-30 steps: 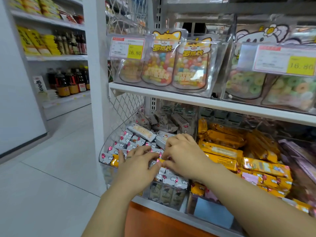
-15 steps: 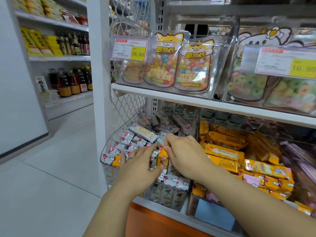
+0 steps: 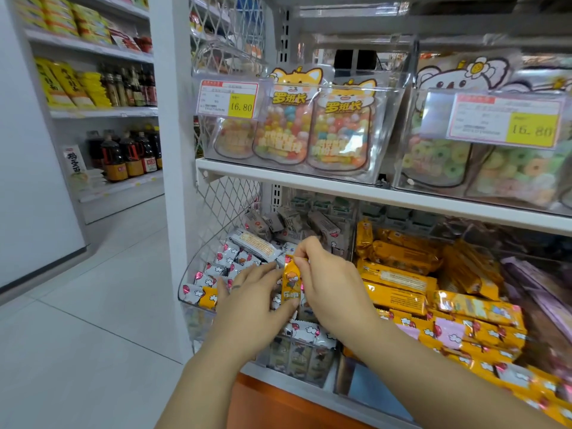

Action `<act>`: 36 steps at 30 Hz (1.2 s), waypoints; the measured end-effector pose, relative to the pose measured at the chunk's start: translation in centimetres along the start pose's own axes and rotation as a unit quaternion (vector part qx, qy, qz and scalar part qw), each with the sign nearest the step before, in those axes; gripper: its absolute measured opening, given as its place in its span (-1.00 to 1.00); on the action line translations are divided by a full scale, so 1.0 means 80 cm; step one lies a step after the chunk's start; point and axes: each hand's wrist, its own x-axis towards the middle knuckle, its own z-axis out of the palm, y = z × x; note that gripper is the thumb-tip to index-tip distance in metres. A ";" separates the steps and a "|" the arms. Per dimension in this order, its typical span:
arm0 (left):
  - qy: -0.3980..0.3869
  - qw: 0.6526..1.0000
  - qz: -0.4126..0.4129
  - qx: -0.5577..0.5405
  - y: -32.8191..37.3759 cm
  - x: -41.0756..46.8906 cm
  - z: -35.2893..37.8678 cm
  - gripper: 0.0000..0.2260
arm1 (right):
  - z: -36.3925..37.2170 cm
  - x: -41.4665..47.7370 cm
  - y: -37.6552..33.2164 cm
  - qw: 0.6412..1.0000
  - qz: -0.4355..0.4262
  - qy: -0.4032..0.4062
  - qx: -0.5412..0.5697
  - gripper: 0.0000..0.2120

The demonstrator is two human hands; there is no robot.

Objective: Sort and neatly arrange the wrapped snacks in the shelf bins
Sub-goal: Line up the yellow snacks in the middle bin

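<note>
Head camera, shop aisle. The right hand [image 3: 334, 286] pinches the crimped top edge of one small orange snack [image 3: 291, 283], glossy foil, held upright over the left clear bin [image 3: 201, 323]. The left hand [image 3: 252, 305] lies flat, fingers spread across the white snacks [image 3: 227, 258], thumb side against the orange wrapper's lower end. The bin is curved clear plastic, heaped with little pillow-shaped packs printed with clouds. In the next bin to the right are long orange bars [image 3: 399, 277], shiny and piled lengthwise. Above, a white shelf [image 3: 309, 180] carries soft cat-eared candy pouches [image 3: 288, 128] and two yellow price tags [image 3: 227, 100]. There's pale tiled floor [image 3: 77, 320] on the left and dark bottles [image 3: 123, 156] on a far rack.
</note>
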 end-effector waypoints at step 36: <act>0.089 0.806 -0.005 -0.585 0.115 0.001 0.001 -0.81 | -0.086 -0.064 0.082 0.991 0.080 0.038 0.103 -0.78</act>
